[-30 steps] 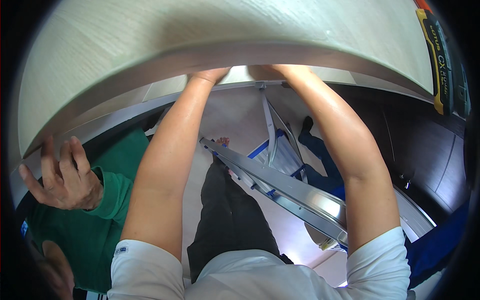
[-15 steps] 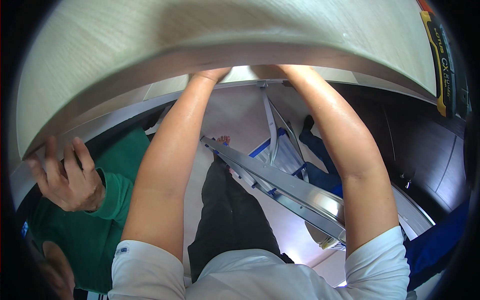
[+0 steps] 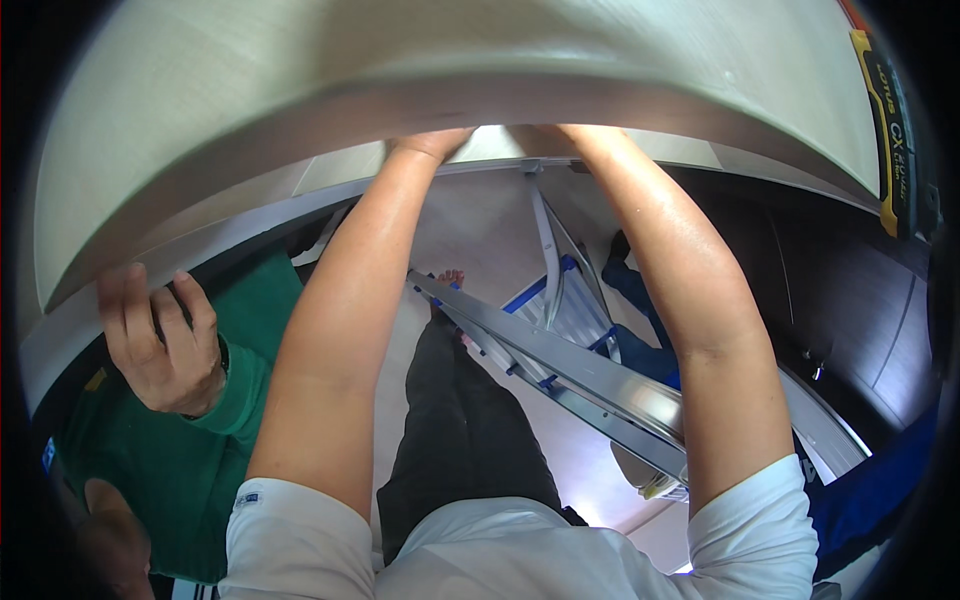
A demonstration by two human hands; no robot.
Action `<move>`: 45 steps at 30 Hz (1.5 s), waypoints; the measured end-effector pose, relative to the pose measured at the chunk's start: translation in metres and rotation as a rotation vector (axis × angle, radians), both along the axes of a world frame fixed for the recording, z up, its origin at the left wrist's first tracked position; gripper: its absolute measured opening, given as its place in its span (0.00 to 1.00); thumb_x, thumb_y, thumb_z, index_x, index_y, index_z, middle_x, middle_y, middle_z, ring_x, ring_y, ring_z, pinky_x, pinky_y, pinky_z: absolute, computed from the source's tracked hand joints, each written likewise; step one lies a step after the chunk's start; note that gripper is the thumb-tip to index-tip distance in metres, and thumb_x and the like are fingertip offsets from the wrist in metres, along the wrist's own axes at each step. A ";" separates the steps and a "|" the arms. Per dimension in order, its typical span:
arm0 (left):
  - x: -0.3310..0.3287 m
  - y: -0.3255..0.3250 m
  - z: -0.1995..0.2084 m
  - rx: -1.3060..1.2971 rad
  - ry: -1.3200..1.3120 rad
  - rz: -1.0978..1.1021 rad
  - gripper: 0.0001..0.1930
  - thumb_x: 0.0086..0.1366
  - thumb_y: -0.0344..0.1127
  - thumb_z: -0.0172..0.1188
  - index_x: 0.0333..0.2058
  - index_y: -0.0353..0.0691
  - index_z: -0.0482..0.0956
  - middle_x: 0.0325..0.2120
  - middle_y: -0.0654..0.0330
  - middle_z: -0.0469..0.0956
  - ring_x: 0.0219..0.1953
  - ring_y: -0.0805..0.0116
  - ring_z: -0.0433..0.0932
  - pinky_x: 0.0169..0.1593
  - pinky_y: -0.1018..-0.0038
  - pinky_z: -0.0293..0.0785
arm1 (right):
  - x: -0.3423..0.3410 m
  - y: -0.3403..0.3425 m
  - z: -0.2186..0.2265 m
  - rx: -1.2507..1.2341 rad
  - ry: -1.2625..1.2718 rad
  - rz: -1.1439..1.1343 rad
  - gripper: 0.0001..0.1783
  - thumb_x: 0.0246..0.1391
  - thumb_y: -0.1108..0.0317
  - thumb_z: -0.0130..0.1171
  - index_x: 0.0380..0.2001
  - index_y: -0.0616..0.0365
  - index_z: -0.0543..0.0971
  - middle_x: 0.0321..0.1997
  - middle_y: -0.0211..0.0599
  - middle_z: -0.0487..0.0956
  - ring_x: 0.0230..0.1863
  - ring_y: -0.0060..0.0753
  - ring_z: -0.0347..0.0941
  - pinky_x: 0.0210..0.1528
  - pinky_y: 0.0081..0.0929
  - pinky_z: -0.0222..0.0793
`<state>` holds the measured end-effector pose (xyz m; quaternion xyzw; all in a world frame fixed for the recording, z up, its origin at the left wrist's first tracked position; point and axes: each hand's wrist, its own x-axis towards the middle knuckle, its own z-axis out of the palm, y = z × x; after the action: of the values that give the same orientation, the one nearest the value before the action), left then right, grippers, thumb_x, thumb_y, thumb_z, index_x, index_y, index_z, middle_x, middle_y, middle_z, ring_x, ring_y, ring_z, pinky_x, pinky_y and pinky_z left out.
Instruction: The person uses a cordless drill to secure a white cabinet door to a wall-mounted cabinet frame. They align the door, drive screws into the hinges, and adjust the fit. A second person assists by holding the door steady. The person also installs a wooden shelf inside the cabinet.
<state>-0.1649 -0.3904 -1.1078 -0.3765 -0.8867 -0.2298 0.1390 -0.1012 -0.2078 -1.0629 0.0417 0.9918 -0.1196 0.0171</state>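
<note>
A large pale, wood-patterned panel [image 3: 500,50] with a curved-looking lower edge fills the top of the view. Both my forearms reach up to it and pass behind its edge. Only the wrist and back of my left hand [image 3: 432,142] show below that edge; its fingers are hidden. Of my right hand [image 3: 585,134], just the wrist end is visible, and the fingers are out of sight behind the panel. What either hand touches there cannot be made out. Bright light falls on the surface between the two wrists.
A co-worker in green [image 3: 120,480] raises a hand [image 3: 165,350] near the panel's left end. Below me stands an aluminium stepladder [image 3: 570,355] with blue fittings. A yellow-and-black cased tool [image 3: 885,150] is at far right. Dark cabinet fronts [image 3: 840,290] and a blue sleeve [image 3: 875,490] lie right.
The co-worker's hand has shifted to the right and its fingers have drawn closer together. My forearms stay almost where they were, and the view has moved slightly.
</note>
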 end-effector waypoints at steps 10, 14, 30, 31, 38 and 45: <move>0.004 0.000 -0.007 0.059 -0.042 0.054 0.19 0.63 0.54 0.59 0.39 0.46 0.87 0.35 0.55 0.86 0.38 0.50 0.83 0.44 0.57 0.79 | 0.000 0.005 0.007 0.018 -0.015 0.006 0.12 0.61 0.61 0.56 0.41 0.51 0.83 0.44 0.42 0.85 0.45 0.48 0.80 0.47 0.46 0.74; 0.002 -0.001 -0.012 0.001 -0.121 0.035 0.19 0.62 0.54 0.59 0.40 0.47 0.87 0.37 0.55 0.86 0.40 0.50 0.83 0.45 0.56 0.79 | 0.002 0.007 0.009 0.026 -0.022 0.008 0.11 0.60 0.62 0.56 0.41 0.52 0.83 0.44 0.43 0.85 0.45 0.48 0.80 0.47 0.46 0.74; 0.009 -0.007 -0.003 -0.143 -0.134 0.088 0.20 0.65 0.54 0.57 0.45 0.50 0.86 0.41 0.60 0.86 0.43 0.54 0.83 0.46 0.58 0.79 | -0.001 0.024 0.026 0.094 -0.225 -0.016 0.11 0.60 0.65 0.55 0.42 0.53 0.83 0.44 0.45 0.84 0.45 0.50 0.80 0.45 0.48 0.75; 0.008 -0.004 0.010 -0.138 -0.226 0.054 0.19 0.65 0.53 0.57 0.45 0.49 0.86 0.40 0.59 0.86 0.42 0.54 0.83 0.45 0.59 0.80 | -0.002 0.026 0.027 0.102 -0.258 -0.030 0.11 0.60 0.66 0.55 0.42 0.53 0.83 0.44 0.45 0.84 0.45 0.51 0.80 0.45 0.48 0.75; 0.005 -0.008 0.009 0.287 0.015 -0.142 0.10 0.62 0.39 0.61 0.37 0.41 0.85 0.31 0.52 0.84 0.34 0.49 0.82 0.40 0.56 0.78 | 0.009 -0.022 0.033 0.278 -0.076 0.254 0.10 0.60 0.69 0.53 0.38 0.58 0.82 0.38 0.49 0.84 0.38 0.53 0.81 0.40 0.50 0.76; 0.004 -0.004 0.001 0.329 -0.023 -0.052 0.10 0.65 0.33 0.55 0.35 0.39 0.85 0.30 0.48 0.83 0.33 0.47 0.82 0.38 0.55 0.77 | 0.006 -0.021 0.039 0.082 -0.022 -0.002 0.13 0.60 0.64 0.54 0.37 0.58 0.84 0.37 0.52 0.85 0.38 0.55 0.82 0.42 0.52 0.77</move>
<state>-0.1609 -0.3949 -1.1071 -0.3689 -0.8286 -0.3796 0.1825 -0.0952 -0.2285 -1.0242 0.0446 0.9956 -0.0781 0.0260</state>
